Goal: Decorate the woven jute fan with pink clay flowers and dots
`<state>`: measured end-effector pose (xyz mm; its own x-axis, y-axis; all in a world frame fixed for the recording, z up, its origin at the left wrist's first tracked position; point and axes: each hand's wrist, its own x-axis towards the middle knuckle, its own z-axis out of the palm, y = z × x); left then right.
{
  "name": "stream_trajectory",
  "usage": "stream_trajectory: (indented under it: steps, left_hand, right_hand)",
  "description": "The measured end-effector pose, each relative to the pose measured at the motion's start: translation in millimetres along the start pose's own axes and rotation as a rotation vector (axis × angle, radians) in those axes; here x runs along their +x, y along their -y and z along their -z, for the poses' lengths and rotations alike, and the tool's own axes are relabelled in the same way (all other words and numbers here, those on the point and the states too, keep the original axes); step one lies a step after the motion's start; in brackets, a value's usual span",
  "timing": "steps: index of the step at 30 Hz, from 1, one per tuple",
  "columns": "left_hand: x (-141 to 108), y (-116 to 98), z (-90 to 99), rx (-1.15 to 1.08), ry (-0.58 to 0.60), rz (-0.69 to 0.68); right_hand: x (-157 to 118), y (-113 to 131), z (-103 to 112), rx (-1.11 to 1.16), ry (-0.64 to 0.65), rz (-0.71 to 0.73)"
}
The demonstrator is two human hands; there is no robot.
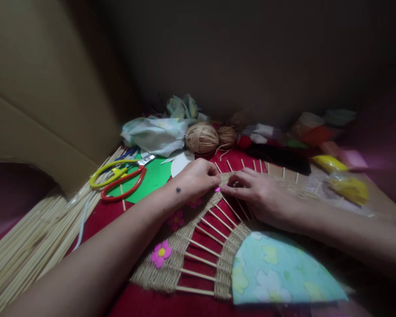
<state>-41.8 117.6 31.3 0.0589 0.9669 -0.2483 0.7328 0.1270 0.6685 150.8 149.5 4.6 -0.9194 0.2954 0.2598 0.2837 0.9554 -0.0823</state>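
Observation:
A half-round fan of woven twine and thin sticks point(201, 220) lies in front of me, its inner part covered with light-blue floral cloth point(284, 268). A pink flower with a yellow centre point(161, 254) sits on the outer woven band, with more pink flowers point(176, 220) along it, partly behind my left arm. My left hand point(203, 176) is closed at the band's upper part, its fingertips bent down and partly hidden. Facing it, my right hand point(251, 191) has its fingers closed at a small pink piece point(217, 189) lying between the two hands.
Scissors with yellow and red handles point(123, 179) rest on a green sheet point(155, 174) at left. Behind are twine balls point(202, 138) and crumpled floral cloth point(156, 134). A bundle of thin sticks point(29, 251) lies far left; yellow packets point(348, 188) lie at right. Cardboard point(46, 88) rises at left.

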Motion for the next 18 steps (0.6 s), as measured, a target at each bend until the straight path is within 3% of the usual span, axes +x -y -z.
stream_trajectory:
  steps: [6, 12, 18]
  left_hand:
    - [3.1, 0.7, 0.3, 0.041, -0.008, -0.028]
    - [2.7, 2.5, 1.6, 0.044, -0.009, -0.05]
    - [5.4, 3.4, 3.0, 0.052, -0.018, -0.083]
  right_hand:
    - [-0.8, -0.3, -3.1, 0.017, -0.013, -0.008]
    - [-3.2, -1.0, 1.7, 0.171, -0.085, -0.077]
    - [-0.6, -0.4, -0.4, 0.071, -0.022, -0.044]
